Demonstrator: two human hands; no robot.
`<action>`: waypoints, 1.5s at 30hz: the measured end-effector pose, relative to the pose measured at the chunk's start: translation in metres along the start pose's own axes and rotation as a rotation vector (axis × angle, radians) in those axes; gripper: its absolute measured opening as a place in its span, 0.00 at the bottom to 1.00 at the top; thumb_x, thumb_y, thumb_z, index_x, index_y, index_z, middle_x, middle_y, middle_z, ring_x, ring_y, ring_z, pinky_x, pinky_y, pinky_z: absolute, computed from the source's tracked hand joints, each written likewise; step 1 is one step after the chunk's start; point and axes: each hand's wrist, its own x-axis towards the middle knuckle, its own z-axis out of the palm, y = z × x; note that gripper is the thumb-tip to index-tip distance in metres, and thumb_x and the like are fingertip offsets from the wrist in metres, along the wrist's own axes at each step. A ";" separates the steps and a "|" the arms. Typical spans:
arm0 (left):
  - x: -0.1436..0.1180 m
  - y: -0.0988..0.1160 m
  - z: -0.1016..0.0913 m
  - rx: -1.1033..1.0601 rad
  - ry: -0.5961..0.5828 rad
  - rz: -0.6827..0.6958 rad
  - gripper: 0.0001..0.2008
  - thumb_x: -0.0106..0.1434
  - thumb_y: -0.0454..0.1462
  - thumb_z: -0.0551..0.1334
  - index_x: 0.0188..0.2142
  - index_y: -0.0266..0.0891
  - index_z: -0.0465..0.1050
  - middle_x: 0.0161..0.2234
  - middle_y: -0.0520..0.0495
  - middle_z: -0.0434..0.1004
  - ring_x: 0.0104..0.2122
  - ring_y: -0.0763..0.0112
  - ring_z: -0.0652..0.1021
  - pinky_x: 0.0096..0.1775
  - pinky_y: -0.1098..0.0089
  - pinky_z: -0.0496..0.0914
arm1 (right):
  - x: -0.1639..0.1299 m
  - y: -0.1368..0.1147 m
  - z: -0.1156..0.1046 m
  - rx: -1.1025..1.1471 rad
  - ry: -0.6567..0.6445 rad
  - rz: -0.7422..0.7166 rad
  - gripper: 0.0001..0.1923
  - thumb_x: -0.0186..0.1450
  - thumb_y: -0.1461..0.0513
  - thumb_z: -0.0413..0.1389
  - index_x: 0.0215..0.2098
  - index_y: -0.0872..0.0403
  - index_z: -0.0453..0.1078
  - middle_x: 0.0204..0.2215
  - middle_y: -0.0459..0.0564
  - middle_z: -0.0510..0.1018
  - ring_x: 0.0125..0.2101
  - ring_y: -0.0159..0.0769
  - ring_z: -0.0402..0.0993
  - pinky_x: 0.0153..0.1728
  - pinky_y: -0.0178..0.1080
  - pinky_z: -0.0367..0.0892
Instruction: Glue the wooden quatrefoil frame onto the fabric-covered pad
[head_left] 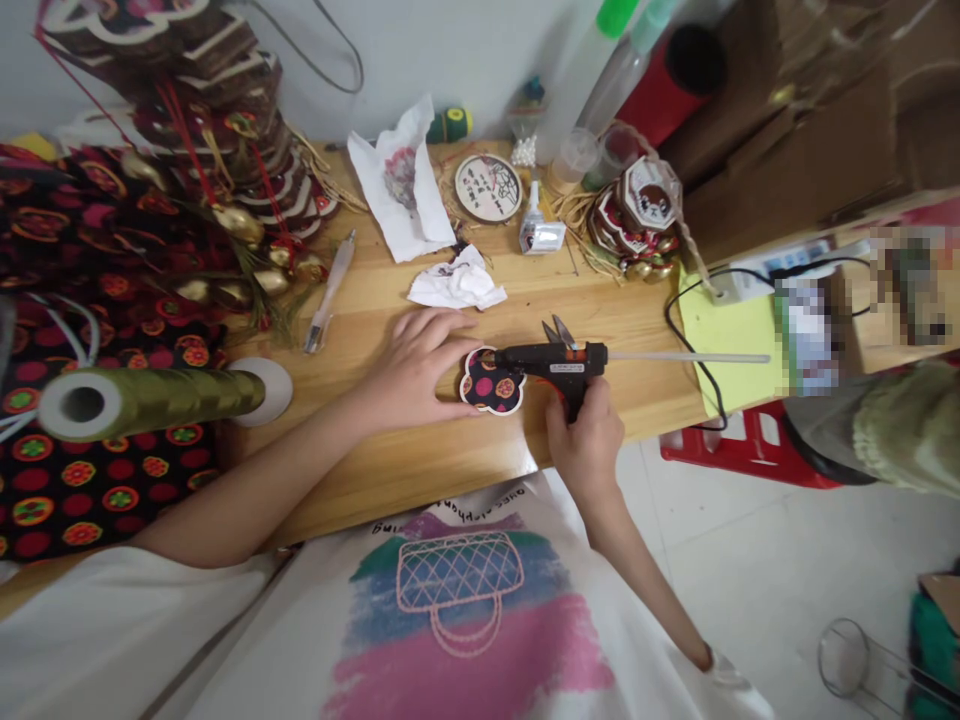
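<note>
My right hand [583, 440] grips the handle of a black hot glue gun [553, 362], whose nozzle points left onto a small flower-shaped piece [491, 385] covered in dark dotted fabric. A clear glue stick [686, 357] sticks out of the gun's back toward the right. My left hand [415, 365] lies flat on the wooden table [420, 470], fingers touching the left edge of the flower-shaped piece and holding it down.
Small scissors [560, 331] lie just behind the gun. A gold-green ribbon spool [150, 398] lies at left on dotted fabric [90, 300]. Crumpled tissue [457, 282], a pen [328, 292], stacked ornaments [217, 120], a round decorated disc [488, 187] and a power strip [757, 280] sit farther back.
</note>
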 end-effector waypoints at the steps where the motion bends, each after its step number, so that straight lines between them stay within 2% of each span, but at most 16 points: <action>1: 0.000 0.001 0.000 -0.005 -0.007 -0.006 0.33 0.54 0.57 0.68 0.52 0.41 0.72 0.57 0.37 0.70 0.58 0.48 0.68 0.58 0.47 0.60 | 0.000 0.000 0.000 -0.007 0.005 -0.002 0.13 0.61 0.56 0.46 0.42 0.52 0.59 0.28 0.51 0.73 0.26 0.41 0.69 0.26 0.40 0.61; 10: 0.000 0.000 0.000 0.025 0.006 0.020 0.33 0.55 0.57 0.67 0.53 0.40 0.72 0.57 0.36 0.70 0.58 0.48 0.68 0.57 0.48 0.60 | -0.003 0.002 0.002 -0.039 0.011 -0.015 0.12 0.62 0.56 0.47 0.42 0.51 0.59 0.30 0.53 0.74 0.30 0.43 0.72 0.28 0.42 0.64; 14: 0.000 -0.001 0.000 0.041 0.032 0.049 0.33 0.55 0.57 0.67 0.52 0.38 0.72 0.56 0.34 0.71 0.57 0.48 0.69 0.56 0.48 0.61 | -0.002 -0.001 0.000 -0.038 -0.018 -0.005 0.10 0.63 0.55 0.48 0.41 0.51 0.59 0.29 0.51 0.72 0.30 0.42 0.70 0.28 0.41 0.63; 21: 0.000 0.000 0.000 0.001 -0.014 -0.010 0.33 0.53 0.55 0.69 0.53 0.42 0.71 0.57 0.37 0.70 0.58 0.48 0.67 0.58 0.47 0.59 | -0.003 -0.003 0.000 -0.088 0.000 -0.022 0.13 0.64 0.53 0.50 0.43 0.51 0.59 0.32 0.51 0.71 0.31 0.41 0.69 0.28 0.40 0.62; 34: 0.001 0.001 -0.001 0.000 -0.005 0.004 0.33 0.54 0.56 0.68 0.53 0.41 0.72 0.57 0.36 0.70 0.58 0.47 0.68 0.58 0.46 0.59 | -0.005 -0.004 -0.001 -0.114 -0.003 -0.030 0.13 0.65 0.54 0.49 0.43 0.52 0.60 0.33 0.53 0.72 0.32 0.42 0.70 0.27 0.40 0.62; 39: 0.001 0.000 -0.001 0.015 -0.014 -0.002 0.33 0.54 0.56 0.68 0.53 0.41 0.72 0.57 0.36 0.70 0.58 0.48 0.68 0.58 0.47 0.60 | -0.004 -0.005 -0.002 -0.177 -0.013 -0.059 0.15 0.65 0.53 0.51 0.45 0.54 0.60 0.35 0.55 0.73 0.32 0.43 0.71 0.26 0.39 0.61; 45: 0.000 -0.001 0.001 0.036 0.015 0.035 0.33 0.54 0.56 0.68 0.53 0.38 0.72 0.56 0.35 0.71 0.57 0.48 0.69 0.56 0.48 0.61 | -0.002 -0.005 -0.001 -0.202 0.006 -0.079 0.21 0.65 0.47 0.53 0.46 0.54 0.61 0.35 0.55 0.74 0.33 0.43 0.71 0.27 0.39 0.63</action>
